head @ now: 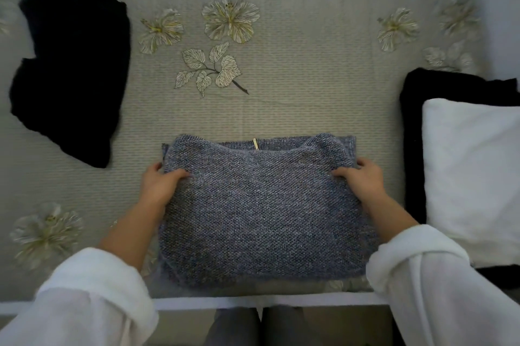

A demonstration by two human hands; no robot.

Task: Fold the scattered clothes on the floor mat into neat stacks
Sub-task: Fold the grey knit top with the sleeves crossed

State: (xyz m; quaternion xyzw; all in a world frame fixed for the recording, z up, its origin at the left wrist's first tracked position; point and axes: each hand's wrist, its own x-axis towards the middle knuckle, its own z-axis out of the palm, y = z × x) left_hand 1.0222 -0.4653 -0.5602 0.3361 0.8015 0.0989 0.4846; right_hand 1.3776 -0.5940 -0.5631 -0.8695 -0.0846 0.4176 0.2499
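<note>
Two hands hold one garment at the near middle of the floor mat (281, 109): the left hand (160, 181) grips the left edge of a grey-blue knitted sweater (259, 205) and the right hand (361, 177) grips its right edge, each with fingers curled onto the knit. The sweater lies as a compact rectangle, neckline away from the person, with a pale label (255, 145) showing at the collar; its sides appear already turned in. The step in hand is judged to be the last fold or the squaring of this piece. To the right, well apart from the sweater, a white folded piece (472, 171) rests on a black folded piece (410, 120), forming the stack. At far left a black garment (73, 78) lies crumpled and unfolded on the mat. The next move probably calls for keeping both grips level so the layers do not slip, then carrying the sweater sideways onto the stack at right with edges aligned; the black garment remains to be done.
</note>
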